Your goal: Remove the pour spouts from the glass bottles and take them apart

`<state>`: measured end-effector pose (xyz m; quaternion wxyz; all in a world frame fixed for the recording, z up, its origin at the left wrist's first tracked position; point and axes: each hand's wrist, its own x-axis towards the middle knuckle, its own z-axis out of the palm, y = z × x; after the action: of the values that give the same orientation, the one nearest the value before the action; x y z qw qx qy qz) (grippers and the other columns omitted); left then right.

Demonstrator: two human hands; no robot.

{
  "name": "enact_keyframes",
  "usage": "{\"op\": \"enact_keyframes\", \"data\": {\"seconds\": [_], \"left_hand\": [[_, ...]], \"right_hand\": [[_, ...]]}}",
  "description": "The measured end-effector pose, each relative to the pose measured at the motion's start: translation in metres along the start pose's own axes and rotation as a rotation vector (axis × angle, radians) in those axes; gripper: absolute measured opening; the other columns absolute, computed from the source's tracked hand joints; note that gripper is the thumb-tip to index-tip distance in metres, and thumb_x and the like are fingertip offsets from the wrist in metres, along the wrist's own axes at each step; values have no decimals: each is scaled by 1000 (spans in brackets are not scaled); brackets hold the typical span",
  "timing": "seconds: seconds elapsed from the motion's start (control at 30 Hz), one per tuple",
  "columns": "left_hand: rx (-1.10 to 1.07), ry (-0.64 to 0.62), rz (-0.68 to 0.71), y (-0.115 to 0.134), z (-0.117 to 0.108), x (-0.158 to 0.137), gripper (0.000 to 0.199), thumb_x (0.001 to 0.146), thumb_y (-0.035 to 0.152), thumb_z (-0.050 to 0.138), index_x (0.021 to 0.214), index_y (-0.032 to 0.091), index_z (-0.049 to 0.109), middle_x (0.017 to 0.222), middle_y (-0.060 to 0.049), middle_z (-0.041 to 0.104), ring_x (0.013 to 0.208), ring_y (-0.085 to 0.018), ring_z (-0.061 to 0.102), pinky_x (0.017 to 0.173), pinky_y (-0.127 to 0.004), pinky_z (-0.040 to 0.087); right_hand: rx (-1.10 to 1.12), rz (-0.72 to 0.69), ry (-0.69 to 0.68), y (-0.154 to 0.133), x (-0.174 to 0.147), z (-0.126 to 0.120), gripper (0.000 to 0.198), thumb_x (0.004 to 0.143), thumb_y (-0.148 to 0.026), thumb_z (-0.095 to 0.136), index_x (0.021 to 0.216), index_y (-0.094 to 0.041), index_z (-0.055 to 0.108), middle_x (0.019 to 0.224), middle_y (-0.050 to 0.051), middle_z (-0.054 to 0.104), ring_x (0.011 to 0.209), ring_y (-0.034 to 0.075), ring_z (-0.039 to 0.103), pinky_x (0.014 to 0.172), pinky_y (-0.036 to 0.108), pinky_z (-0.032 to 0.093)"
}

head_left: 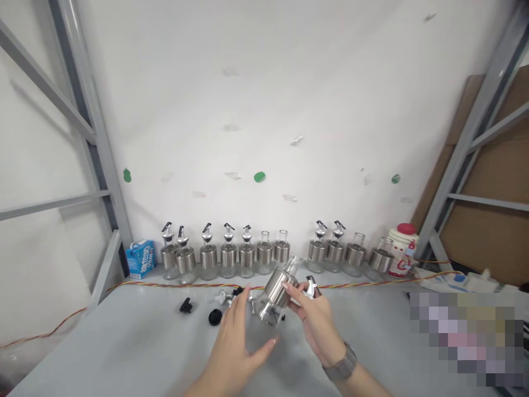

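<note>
A glass oil bottle [276, 286] with a brushed-steel sleeve is tilted in the air, its bare neck up and to the right. My right hand [320, 325] grips its sleeve from the right, thumb in front. A silver pour spout with a black lever [311, 286] shows by the fingers of that hand; whether they hold it too, I cannot tell. Left of the bottle's base, my left hand [233, 347] is open, thumb and fingers spread around air. Loose spout parts [223, 296], a black cap [215, 317] and a black fitting [185, 305] lie on the grey table.
Several steel-sleeved bottles [228, 259] line the wall, some with spouts, others with bare necks. A blue carton [140, 259] stands at the left end, a red-lidded container [403, 251] at the right. A twisted red-yellow wire [165, 284] crosses the table before the bottles.
</note>
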<state>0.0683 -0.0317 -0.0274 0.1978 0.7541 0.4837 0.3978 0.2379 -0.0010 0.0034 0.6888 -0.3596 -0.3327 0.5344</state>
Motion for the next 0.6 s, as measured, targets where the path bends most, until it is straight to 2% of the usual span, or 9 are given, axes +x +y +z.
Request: {"op": "enact_keyframes", "data": {"seconds": [0.1,0.17,0.23,0.33,0.6], "left_hand": [[25,34,4,1,-3,2,75,76,39,52,135,25,8,137,-10,28,126,-28,25,100,-49,23],[47,35,3,1,-5,3,72,77,38,49,135,26,8,136,-10,29,126,-27,25,100,-49,23],[61,32,-4,1,-8,4,70,78,37,48,135,26,9,136,-10,28,125,-26,25,100,-48,24],[70,37,-7,0,-10,4,66,79,34,47,134,26,12,135,-10,28,125,-26,27,100,-47,26],[76,66,44,-4,-8,5,62,80,31,45,134,25,15,134,-11,29,124,-26,27,99,-48,28]], "right_hand": [[-30,-139,132,-7,24,-16,33,52,-26,74,63,-19,44,68,-1,59,69,17,59,64,31,49],[-140,-275,245,-10,43,-30,34,51,-31,74,64,-19,45,65,-2,57,64,16,58,59,29,47],[-373,-437,373,-13,64,-43,35,50,-37,72,62,-18,46,59,-3,53,57,14,53,53,27,43],[-778,-594,448,-15,92,-58,34,55,-45,66,60,-17,47,59,-2,53,54,13,48,53,26,38],[-941,-552,446,9,136,-62,37,48,-50,65,57,-20,45,51,-1,52,50,15,44,54,29,33]]}}
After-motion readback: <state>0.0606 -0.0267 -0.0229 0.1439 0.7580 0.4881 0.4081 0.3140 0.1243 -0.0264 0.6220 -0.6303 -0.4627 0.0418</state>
